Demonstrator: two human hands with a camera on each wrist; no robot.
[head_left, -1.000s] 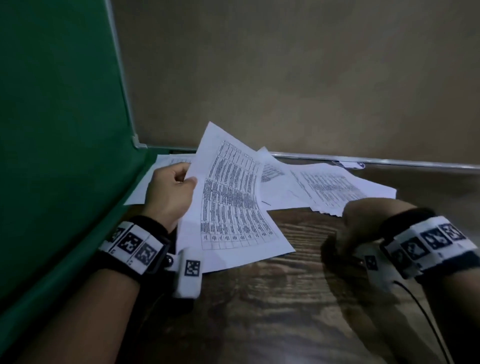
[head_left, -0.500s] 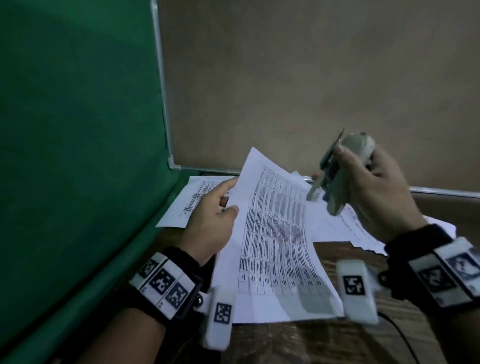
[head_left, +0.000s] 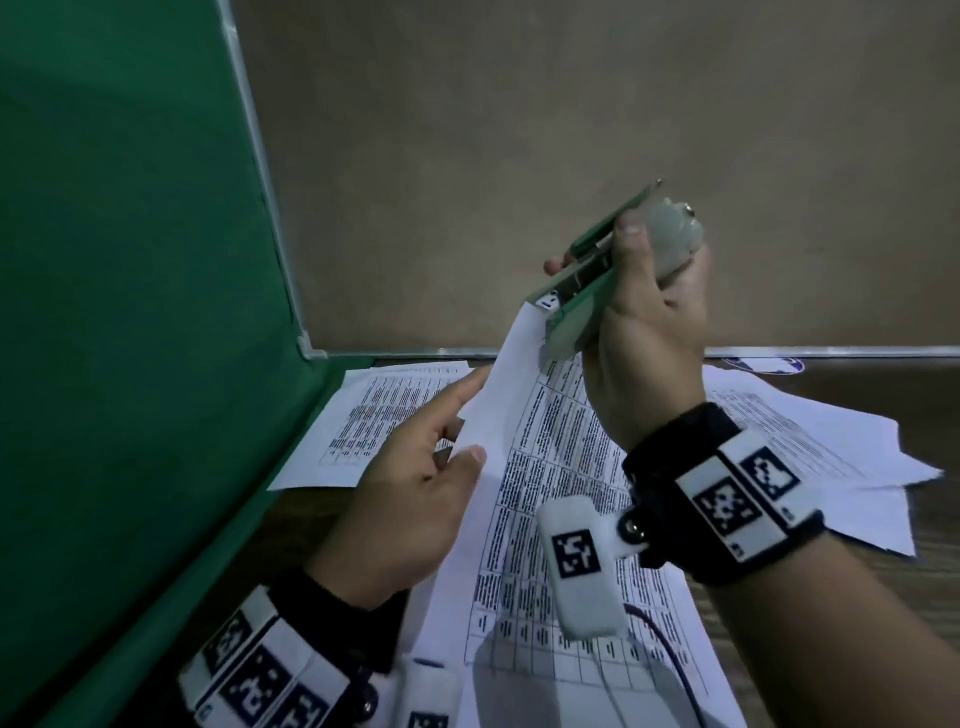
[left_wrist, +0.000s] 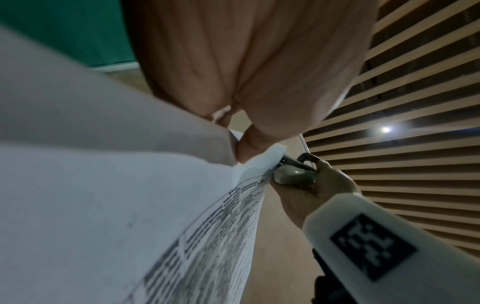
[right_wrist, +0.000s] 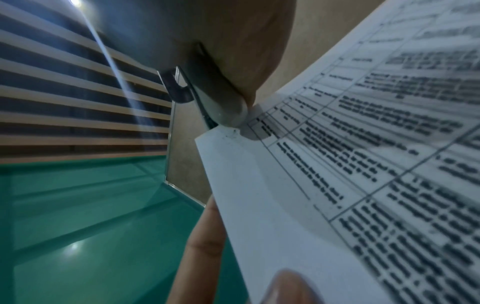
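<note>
My left hand (head_left: 415, 493) pinches the left edge of a printed sheet bundle (head_left: 550, 493) and holds it tilted up off the wooden table (head_left: 935, 597). My right hand (head_left: 649, 332) grips a pale green stapler (head_left: 587, 280) in the air, with its mouth at the bundle's top corner. In the right wrist view the stapler (right_wrist: 223, 111) has its nose touching the corner of the printed sheet (right_wrist: 350, 174). From the left wrist view the stapler (left_wrist: 293, 174) shows at the paper's (left_wrist: 130, 205) top edge.
More printed sheets (head_left: 810, 431) lie spread on the table to the right, and another sheet (head_left: 374, 415) lies at the left. A green partition (head_left: 130, 312) stands along the left side. A beige wall panel (head_left: 571, 130) closes the back.
My right hand picked the stapler up off the table and brought it to the bundle's top corner. My left hand raised the sheets higher.
</note>
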